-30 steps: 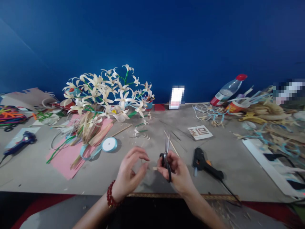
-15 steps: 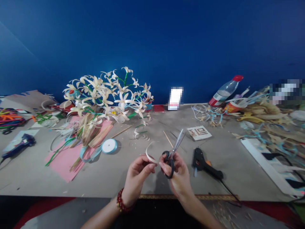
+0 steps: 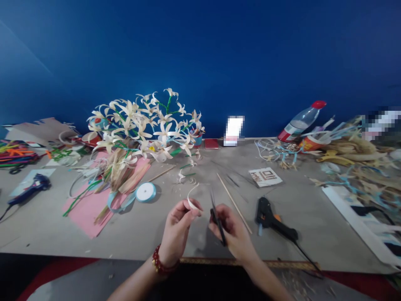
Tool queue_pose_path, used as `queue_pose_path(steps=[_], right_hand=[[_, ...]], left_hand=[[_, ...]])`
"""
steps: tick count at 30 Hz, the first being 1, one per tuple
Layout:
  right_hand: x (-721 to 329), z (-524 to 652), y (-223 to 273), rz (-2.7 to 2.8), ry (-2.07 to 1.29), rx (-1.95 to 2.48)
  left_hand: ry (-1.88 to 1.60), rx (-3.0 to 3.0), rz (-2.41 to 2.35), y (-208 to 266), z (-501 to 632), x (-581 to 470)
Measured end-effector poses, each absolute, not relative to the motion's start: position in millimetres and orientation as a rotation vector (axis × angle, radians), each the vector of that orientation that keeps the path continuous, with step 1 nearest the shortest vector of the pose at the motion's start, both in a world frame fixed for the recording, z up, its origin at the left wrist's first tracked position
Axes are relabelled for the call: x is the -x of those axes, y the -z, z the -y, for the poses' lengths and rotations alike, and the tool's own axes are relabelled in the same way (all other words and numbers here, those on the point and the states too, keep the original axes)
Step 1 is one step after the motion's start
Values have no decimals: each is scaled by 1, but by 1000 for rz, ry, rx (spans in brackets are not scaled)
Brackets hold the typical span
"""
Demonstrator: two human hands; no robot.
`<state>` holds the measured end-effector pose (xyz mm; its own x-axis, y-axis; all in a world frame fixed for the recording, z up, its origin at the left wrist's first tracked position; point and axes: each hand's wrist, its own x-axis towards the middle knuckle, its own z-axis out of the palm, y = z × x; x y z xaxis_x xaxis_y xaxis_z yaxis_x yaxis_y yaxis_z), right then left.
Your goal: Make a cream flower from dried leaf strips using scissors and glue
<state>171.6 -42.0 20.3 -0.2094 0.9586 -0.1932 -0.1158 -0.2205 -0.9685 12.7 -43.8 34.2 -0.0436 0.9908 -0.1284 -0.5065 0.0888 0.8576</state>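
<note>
Over the front middle of the table, my left hand (image 3: 179, 223) pinches a thin, curled cream strip (image 3: 191, 202) between thumb and fingers. Its free end arcs upward. My right hand (image 3: 230, 225) is closed around black-handled scissors (image 3: 218, 223), whose blades point up and away from me. The scissors are seen nearly edge-on, and the strip and blades are apart. Beyond my left hand, small pale petal pieces (image 3: 184, 175) lie on the table. A thin wooden stick (image 3: 234, 203) lies just past my right hand.
Cream flowers on green stems (image 3: 150, 121) spread at the back left. A ribbon spool (image 3: 145, 192) rests by pink paper (image 3: 84, 213). To the right lie a black glue gun (image 3: 272, 221), a patterned card (image 3: 265, 177), a power strip (image 3: 351, 225) and a tilted bottle (image 3: 302, 119).
The scissors have turned from showing their broad side to nearly edge-on, and my hands have moved slightly apart. My left hand still holds the strip. The whole view has shifted a little.
</note>
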Motion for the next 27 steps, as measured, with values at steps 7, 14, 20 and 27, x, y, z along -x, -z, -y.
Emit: queue_pose_path(steps=[7, 14, 20, 27], right_hand=[[-188, 58, -12, 1323, -1798, 1124], [-185, 57, -17, 1370, -1782, 1147], [-183, 56, -18, 1338, -1835, 1115], [-184, 56, -16, 1394, -1772, 1141]], left_hand=[[-1383, -701, -898, -40, 41, -6], [-1344, -682, -878, -39, 42, -9], [-1348, -666, -882, -39, 44, -6], [-1338, -704, -913, -41, 42, -5]])
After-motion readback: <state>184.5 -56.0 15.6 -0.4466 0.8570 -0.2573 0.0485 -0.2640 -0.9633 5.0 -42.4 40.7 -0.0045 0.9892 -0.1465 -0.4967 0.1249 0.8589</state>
